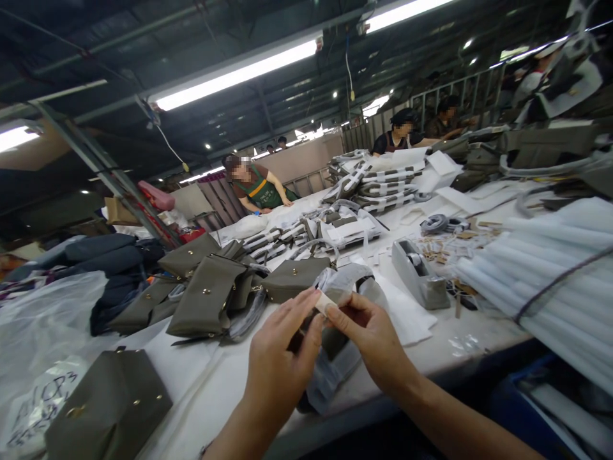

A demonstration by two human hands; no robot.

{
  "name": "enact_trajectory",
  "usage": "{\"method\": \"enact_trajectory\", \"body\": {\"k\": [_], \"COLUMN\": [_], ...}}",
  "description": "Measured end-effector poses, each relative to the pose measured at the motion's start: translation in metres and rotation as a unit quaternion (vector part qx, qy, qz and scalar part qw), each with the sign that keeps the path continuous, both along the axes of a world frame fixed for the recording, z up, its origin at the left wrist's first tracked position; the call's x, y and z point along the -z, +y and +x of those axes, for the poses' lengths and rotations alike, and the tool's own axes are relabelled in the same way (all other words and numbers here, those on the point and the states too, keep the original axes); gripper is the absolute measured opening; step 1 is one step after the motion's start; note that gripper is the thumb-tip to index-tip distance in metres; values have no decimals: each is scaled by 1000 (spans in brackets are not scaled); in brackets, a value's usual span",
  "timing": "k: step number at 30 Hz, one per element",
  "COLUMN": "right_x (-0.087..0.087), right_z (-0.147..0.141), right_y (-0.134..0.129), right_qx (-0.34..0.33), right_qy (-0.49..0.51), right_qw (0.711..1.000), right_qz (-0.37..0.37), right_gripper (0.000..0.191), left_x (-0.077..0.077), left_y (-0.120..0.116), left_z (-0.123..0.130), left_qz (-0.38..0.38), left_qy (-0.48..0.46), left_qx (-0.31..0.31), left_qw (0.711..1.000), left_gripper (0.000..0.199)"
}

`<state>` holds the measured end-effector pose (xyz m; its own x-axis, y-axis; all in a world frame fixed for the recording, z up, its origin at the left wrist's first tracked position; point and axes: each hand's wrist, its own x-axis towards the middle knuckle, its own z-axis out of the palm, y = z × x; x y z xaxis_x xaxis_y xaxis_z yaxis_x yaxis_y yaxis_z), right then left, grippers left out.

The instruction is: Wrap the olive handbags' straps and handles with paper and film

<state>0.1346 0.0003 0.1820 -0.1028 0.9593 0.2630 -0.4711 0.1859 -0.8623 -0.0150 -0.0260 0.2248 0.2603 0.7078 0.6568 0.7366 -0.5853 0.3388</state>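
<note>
In the middle, the left hand (282, 350) and right hand (378, 337) pinched a pale strip (324, 302), slanting down rightward.

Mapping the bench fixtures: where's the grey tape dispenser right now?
In the head view, right of centre: the grey tape dispenser stands on the tabletop, beyond the right hand and left of the white foam tubes.
</note>
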Motion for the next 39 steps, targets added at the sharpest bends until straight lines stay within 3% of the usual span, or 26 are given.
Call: {"method": "enact_trajectory", "body": {"k": [5, 8, 10, 13, 14, 16, 19, 23, 29, 30, 33, 35, 39], "right_x": [-5, 4, 20, 51, 61, 76, 89, 89, 81, 82, 94, 108, 135], "right_z": [9, 38, 76, 147, 169, 204, 229, 235, 234, 232, 225, 220, 213], "right_y": [10, 34, 58, 95, 106, 121, 133, 136, 105, 98, 80, 74, 65], "right_qx": [-24, -6, 114, 353, 386, 388, 333, 296, 312, 316, 300, 278, 284], "right_qy": [-60, -212, -343, -516, -567, -600, -629, -624, -568, -547, -390, -281, -241], "right_qw": [996, 962, 904, 766, 721, 698, 702, 719, 756, 769, 859, 899, 899], "right_qz": [58, 169, 230, 151, 97, 47, -16, -78, -90, -92, -143, -188, -232], "right_gripper": [29, 27, 25, 27, 28, 28, 28, 29, 36, 39, 41, 37, 27], "left_x": [-5, -6, -6, -7, -7, -7, -5, 0, 8, 9, 9, 7, 3], "left_y": [15, 18, 17, 16, 17, 19, 23, 27, 32, 33, 33, 31, 28], "left_z": [-4, -3, -1, 0, 1, 3, 6, 3, -7, -8, -6, -3, 1], "left_qz": [-218, -286, -295, -276, -268, -253, -241, -242, -238, -235, -230, -231, -233], "left_qy": [-177, -249, -279, -301, -306, -316, -328, -321, -297, -294, -290, -293, -304], "left_qx": [41, 38, 8, -22, -25, -23, -17, -15, 3, 1, -6, -8, -19], "left_qw": [959, 925, 914, 912, 913, 914, 913, 915, 925, 926, 929, 928, 923], "left_gripper": [43, 53, 60, 66, 66, 65, 63, 59, 56, 55, 55, 56, 55]}}
